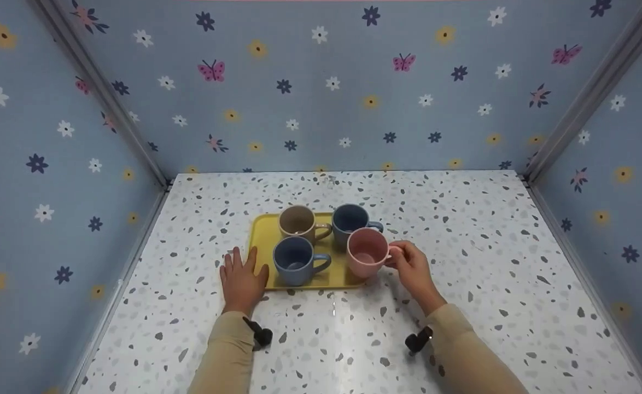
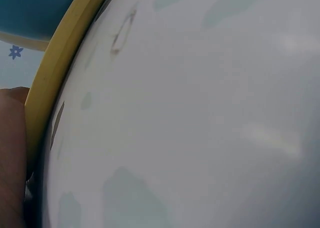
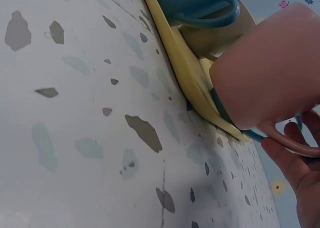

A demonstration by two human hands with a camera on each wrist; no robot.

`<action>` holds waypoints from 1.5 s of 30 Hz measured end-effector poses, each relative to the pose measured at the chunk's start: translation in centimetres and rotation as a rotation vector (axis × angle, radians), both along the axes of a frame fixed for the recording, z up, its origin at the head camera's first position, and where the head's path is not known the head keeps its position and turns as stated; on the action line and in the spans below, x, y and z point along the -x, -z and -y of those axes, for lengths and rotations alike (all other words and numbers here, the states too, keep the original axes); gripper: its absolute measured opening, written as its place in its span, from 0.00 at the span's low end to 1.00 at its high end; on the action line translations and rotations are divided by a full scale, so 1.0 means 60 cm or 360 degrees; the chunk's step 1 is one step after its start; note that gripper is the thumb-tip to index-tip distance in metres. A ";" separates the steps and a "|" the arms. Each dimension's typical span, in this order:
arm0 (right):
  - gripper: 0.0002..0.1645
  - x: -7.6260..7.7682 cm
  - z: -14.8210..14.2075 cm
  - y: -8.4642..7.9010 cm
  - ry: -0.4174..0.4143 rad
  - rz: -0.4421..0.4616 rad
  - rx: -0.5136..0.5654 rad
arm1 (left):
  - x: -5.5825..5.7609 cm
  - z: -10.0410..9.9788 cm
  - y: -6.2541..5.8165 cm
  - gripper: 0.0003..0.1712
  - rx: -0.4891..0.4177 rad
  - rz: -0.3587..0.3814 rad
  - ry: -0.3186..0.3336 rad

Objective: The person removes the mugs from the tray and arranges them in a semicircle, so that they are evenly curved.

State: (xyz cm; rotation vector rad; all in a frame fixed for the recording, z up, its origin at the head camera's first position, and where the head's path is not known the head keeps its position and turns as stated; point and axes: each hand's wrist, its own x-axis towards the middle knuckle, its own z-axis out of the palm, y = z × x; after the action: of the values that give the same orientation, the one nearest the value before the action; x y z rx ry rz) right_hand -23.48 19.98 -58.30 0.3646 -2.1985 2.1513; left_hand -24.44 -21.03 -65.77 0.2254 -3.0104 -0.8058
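Note:
A pink mug [image 1: 367, 253] is held by its handle in the fingers of my right hand [image 1: 413, 271], close over the front right corner of a yellow tray [image 1: 262, 232]. The right wrist view shows the same pink mug [image 3: 272, 68] from the side, with fingertips [image 3: 282, 155] at its handle. My left hand [image 1: 243, 279] rests with spread fingers along the tray's left edge, its thumb near the front corner. On the tray stand a beige mug [image 1: 293, 221], a dark blue mug [image 1: 348, 219] behind the pink one, and a lighter blue mug [image 1: 292, 262] at front left.
The tray lies on a white speckled tabletop [image 1: 474, 241]. Blue flowered panels enclose it at the back [image 1: 321, 60], left [image 1: 64, 219] and right [image 1: 600, 180]. Black wrist cameras sit at the left cuff [image 1: 261, 334] and right cuff [image 1: 418, 340].

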 end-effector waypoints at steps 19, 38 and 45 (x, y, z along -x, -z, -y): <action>0.21 0.014 -0.064 0.041 0.0268 0.0131 -0.0170 | 0.004 -0.003 -0.004 0.38 0.0043 0.0041 -0.0045; 0.26 0.029 -0.121 0.049 0.0326 0.0244 -0.0248 | 0.003 -0.002 -0.002 0.37 0.0055 0.0001 -0.0051; 0.25 0.042 -0.137 0.049 0.0360 0.0331 -0.0296 | 0.005 -0.001 0.001 0.38 0.0051 0.0041 -0.0052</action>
State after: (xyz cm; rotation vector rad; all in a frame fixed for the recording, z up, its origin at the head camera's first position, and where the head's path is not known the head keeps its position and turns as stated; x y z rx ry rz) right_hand -25.99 28.23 -61.23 -0.1049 -2.4201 1.9517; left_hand -24.74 -20.97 -65.85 0.2859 -3.0325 -0.7576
